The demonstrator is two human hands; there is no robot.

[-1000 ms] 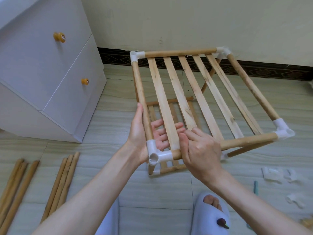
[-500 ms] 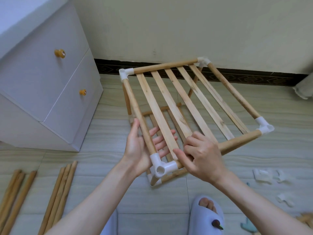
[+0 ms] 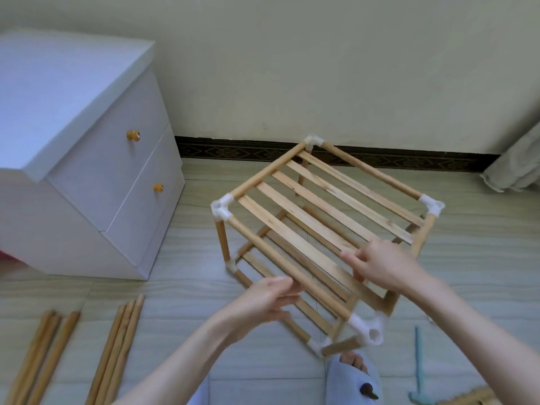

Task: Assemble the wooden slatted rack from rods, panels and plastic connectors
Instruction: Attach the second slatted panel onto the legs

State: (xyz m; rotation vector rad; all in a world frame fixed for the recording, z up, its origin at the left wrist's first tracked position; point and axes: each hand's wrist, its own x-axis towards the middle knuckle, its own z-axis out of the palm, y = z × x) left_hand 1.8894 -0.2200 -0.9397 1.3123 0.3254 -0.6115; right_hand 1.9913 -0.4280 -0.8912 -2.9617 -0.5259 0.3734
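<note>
The wooden rack (image 3: 321, 206) stands on the tiled floor, turned diagonally to me. Its top slatted shelf is framed by rods joined with white plastic corner connectors (image 3: 222, 207), and a second slatted shelf shows underneath. My left hand (image 3: 263, 299) holds the near-left frame rod between thumb and fingers; the hand is blurred. Over the near ends of the top slats, my right hand (image 3: 380, 264) grips with curled fingers. The nearest corner connector (image 3: 368, 328) has an open socket facing up.
Two bundles of loose rods (image 3: 119, 346) lie on the floor at the left. A white drawer cabinet (image 3: 87, 141) stands at the left against the wall. My slippered foot (image 3: 350, 384), a teal tool (image 3: 419, 369) and a curtain (image 3: 517, 171) are on the right.
The rack has turned clockwise, so its nearest corner now points at my foot. My left hand has slid from the corner connector along the side rod, and my right hand has moved along the slats.
</note>
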